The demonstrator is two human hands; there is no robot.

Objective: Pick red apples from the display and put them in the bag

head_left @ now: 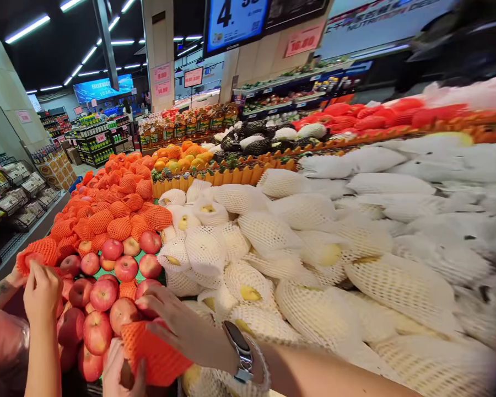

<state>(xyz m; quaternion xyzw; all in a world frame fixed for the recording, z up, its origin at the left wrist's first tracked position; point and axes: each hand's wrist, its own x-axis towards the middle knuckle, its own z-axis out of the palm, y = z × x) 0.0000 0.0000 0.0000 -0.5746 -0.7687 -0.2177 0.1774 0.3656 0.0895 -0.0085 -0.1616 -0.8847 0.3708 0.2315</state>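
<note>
At the bottom left of the view, my left hand (122, 372) is wrapped round an apple, mostly hidden by the fingers and net. An orange foam net (155, 355) spreads out against that apple. My right hand (176, 320), with a dark watch on its wrist, reaches in from the right and grips the net's upper side; its thumb is hidden. Under and beyond both hands lie bare red apples (97, 332), and behind them a pile of apples in orange nets (119, 229).
Another person's hands (43, 289) are at the far left, at an orange net. White-netted fruit (268, 231) is heaped from the middle to the right. A low orange picket border (231, 176) runs behind it. Oranges, dark-netted fruit and bottles stand farther back.
</note>
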